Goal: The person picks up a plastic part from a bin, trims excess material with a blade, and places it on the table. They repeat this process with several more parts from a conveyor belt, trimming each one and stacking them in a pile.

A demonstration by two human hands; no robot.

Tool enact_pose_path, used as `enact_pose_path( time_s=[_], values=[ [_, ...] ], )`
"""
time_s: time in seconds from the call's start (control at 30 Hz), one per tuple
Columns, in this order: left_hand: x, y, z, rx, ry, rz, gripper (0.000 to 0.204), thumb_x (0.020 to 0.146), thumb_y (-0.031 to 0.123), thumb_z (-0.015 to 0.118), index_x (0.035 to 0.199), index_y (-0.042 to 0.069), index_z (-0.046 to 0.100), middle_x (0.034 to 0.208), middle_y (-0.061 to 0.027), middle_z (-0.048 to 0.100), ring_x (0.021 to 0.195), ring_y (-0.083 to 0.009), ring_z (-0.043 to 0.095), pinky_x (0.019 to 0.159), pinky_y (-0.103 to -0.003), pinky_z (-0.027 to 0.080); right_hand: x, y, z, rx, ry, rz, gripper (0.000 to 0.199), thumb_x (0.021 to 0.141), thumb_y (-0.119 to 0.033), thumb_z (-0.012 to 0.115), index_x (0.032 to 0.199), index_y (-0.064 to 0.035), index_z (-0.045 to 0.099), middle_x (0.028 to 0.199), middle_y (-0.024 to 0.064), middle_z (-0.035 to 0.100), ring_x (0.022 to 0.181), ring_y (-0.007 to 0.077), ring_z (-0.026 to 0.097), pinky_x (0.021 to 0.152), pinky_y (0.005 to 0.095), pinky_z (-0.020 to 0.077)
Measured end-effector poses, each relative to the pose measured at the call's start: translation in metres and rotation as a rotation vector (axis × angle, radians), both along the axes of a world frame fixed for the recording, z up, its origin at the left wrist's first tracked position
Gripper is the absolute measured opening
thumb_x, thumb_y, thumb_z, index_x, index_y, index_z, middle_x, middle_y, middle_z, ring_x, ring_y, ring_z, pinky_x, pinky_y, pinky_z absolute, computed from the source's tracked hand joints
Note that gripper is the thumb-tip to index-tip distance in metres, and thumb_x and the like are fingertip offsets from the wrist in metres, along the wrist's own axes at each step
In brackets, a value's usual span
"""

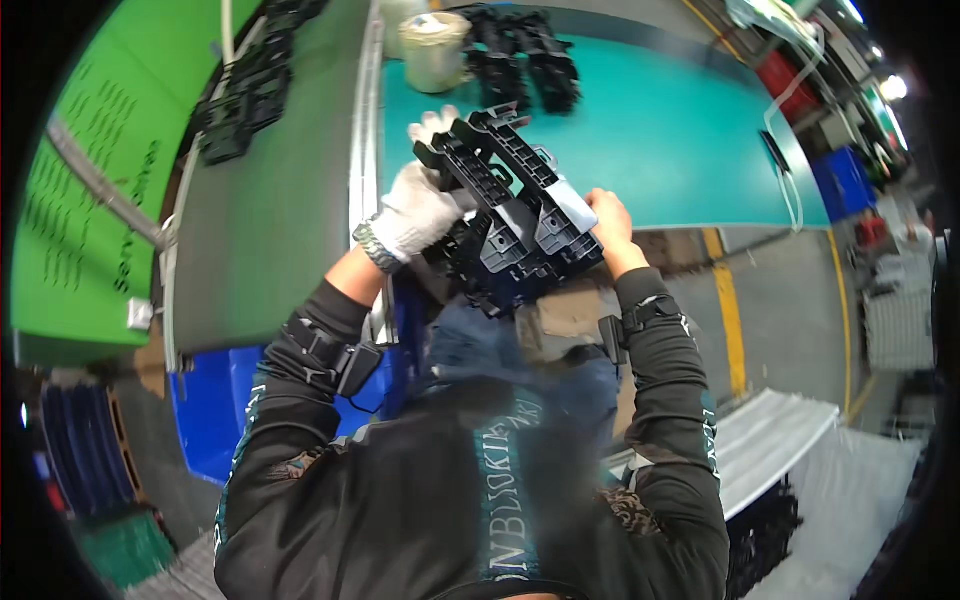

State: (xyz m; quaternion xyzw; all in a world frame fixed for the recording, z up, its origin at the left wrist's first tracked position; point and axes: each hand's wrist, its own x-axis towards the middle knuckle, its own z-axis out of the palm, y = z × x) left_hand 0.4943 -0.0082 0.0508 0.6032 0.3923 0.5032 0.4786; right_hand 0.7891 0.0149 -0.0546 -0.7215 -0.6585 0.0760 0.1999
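In front of me, at the near edge of the teal tabletop (pixel 660 150), I hold up black moulded plastic frames (pixel 500 185), ribbed along their long bars. They sit tilted and close together, so I cannot tell whether they are joined. My left hand (pixel 415 212), in a white glove, is closed on their left side, with some fingers hidden behind the plastic. My right hand (pixel 612 218) looks bare and is closed on the right side near the lower end. Its fingertips are partly hidden by the plastic.
A white tub (pixel 435 55) and more black moulded parts (pixel 545 65) stand at the table's far side. To the left runs a dark conveyor belt (pixel 280 190) carrying black parts (pixel 250 90), beside a green machine panel (pixel 85 200). A blue bin (pixel 215 410) sits below.
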Motion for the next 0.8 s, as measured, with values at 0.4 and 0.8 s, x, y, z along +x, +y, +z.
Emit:
enact_pose_path(
  time_s=[0.4,0.8],
  values=[
    [0.068,0.014,-0.07,0.049,0.295,-0.375,0.039,0.073,0.014,0.075,0.109,0.004,0.064,0.095,-0.015,0.07,0.084,-0.021,0.066,0.075,-0.035,0.052,0.032,-0.126,0.029,0.168,1.291,-0.367,0.013,0.093,-0.01,0.06,0.101,-0.0022,0.055,0.08,0.0074,0.061,0.071,0.0121,0.059,0.054,0.0249,0.0449],
    [0.062,0.001,-0.051,0.14,0.331,-0.528,0.036,0.078,0.018,0.073,0.111,0.007,0.064,0.091,-0.0139,0.069,0.082,-0.0219,0.066,0.075,-0.035,0.052,-0.02,-0.18,0.085,0.192,1.691,-0.219,0.027,0.1,-0.011,0.05,0.126,-0.0037,0.05,0.086,0.0069,0.06,0.057,0.0099,0.046,0.051,0.0237,0.0382]
  ],
)
